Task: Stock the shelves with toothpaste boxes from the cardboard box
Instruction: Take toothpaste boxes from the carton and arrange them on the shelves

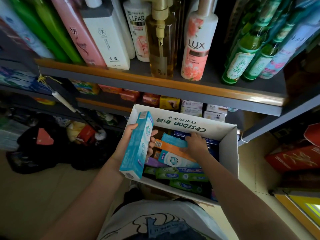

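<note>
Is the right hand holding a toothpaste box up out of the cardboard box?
No, the right hand is down inside the cardboard box among the packs, while the left hand holds the teal toothpaste box.

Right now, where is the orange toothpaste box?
In the head view, the orange toothpaste box lies inside the cardboard box, near its middle, just left of the right hand and above a white-and-teal box.
</note>
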